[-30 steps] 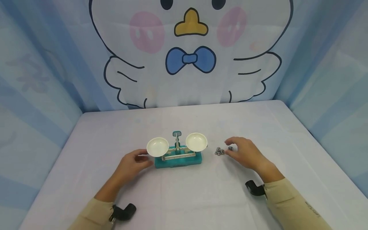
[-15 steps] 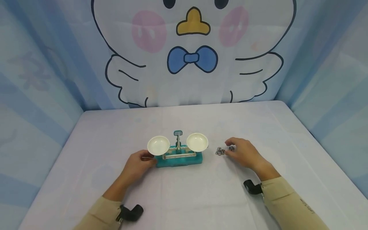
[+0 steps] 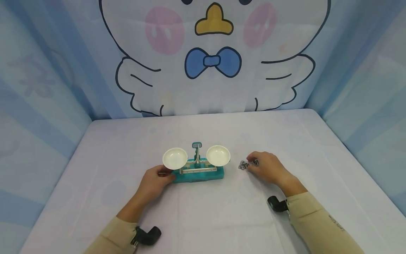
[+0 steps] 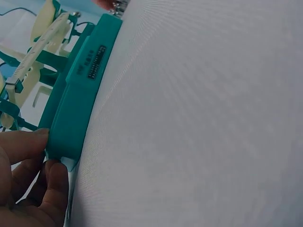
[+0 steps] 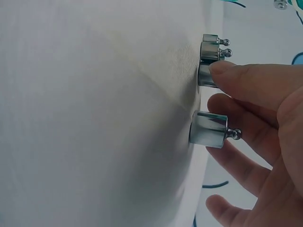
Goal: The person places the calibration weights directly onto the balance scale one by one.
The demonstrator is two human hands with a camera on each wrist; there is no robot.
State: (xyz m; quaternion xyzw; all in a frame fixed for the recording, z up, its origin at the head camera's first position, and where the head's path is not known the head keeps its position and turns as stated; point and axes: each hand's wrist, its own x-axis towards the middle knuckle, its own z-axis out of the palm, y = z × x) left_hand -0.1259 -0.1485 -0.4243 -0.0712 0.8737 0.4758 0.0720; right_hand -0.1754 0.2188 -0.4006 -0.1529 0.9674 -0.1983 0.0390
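Observation:
A small balance scale with a teal base (image 3: 198, 176) and two cream pans, left pan (image 3: 175, 158) and right pan (image 3: 218, 155), stands mid-table. My left hand (image 3: 153, 183) grips the base's left end; in the left wrist view the thumb (image 4: 23, 145) lies on it and curled fingers meet its end. Right of the scale sit several metal weights (image 3: 243, 165) in a cluster. My right hand (image 3: 268, 167) is spread around them. One larger weight (image 5: 208, 128) stands upright between thumb and fingers; the thumb overlaps another weight (image 5: 206, 75), contact unclear.
White cloth covers the table (image 3: 203, 218). Behind it hangs a curtain (image 3: 209, 95) with a cartoon bird, and blue curtains close off both sides. Black wrist cameras, the left one (image 3: 148, 235) and the right one (image 3: 277, 204), stick out from the sleeves.
My left hand has moved right and taken hold of the scale's base end. The right hand stays almost in place by the weights. The head view has shifted slightly.

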